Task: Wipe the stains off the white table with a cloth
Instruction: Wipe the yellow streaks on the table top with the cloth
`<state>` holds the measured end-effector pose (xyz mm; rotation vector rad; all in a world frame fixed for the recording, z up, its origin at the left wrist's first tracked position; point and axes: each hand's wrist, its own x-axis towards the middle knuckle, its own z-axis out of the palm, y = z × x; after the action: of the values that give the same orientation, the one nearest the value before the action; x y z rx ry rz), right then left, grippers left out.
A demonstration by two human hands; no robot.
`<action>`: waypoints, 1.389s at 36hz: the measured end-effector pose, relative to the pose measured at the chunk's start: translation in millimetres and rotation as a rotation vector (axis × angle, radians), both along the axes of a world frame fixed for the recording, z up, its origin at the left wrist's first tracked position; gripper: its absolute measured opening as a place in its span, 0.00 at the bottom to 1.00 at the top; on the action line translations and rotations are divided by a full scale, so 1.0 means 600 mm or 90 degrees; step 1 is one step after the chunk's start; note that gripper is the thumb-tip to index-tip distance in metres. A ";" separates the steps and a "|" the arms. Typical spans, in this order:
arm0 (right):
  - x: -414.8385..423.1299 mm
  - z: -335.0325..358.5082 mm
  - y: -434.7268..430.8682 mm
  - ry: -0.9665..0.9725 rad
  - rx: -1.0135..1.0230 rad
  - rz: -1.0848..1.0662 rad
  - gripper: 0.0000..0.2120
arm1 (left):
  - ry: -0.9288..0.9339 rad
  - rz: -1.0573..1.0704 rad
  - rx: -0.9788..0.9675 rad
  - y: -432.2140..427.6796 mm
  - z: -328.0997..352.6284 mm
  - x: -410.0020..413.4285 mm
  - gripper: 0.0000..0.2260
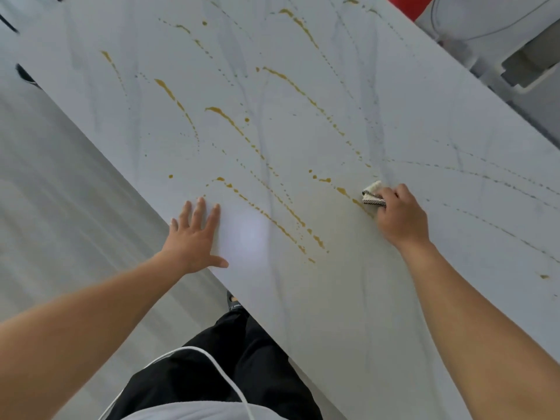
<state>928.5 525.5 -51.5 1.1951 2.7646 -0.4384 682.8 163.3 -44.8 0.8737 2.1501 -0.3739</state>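
A white marbled table (333, 298) runs diagonally across the view. Several yellow-brown stain streaks (230, 119) and dotted trails cover its middle and far part. My right hand (400, 216) grips a small folded cloth (373, 194), white with a black checked edge, and presses it on the table at the end of one streak. My left hand (195, 234) lies flat on the table near its front edge, fingers spread and straight. A faint yellowish smear shows on the surface below the cloth.
The table's near edge runs from upper left to lower right, with pale floor (60, 207) beyond it on the left. My black trousers (218, 368) and a white cable are below. White equipment (500, 31) stands past the far right edge.
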 end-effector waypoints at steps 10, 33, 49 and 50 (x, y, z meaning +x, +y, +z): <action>-0.013 -0.068 -0.075 0.109 0.043 -0.063 0.14 | -0.011 0.025 -0.037 0.013 0.000 0.000 0.64; 0.002 -0.059 -0.169 0.125 -0.014 0.172 0.15 | -0.020 0.028 -0.030 0.019 0.004 -0.006 0.65; -0.022 -0.051 -0.232 0.107 -0.053 -0.076 0.15 | -0.038 0.026 -0.021 0.015 0.000 -0.009 0.65; -0.026 -0.050 -0.238 0.109 -0.051 -0.129 0.15 | -0.038 0.026 -0.021 0.014 0.000 -0.009 0.65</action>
<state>913.1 382.7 -81.7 1.4900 2.7423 -0.6930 677.7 171.8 -44.8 0.8117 2.0972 -0.3575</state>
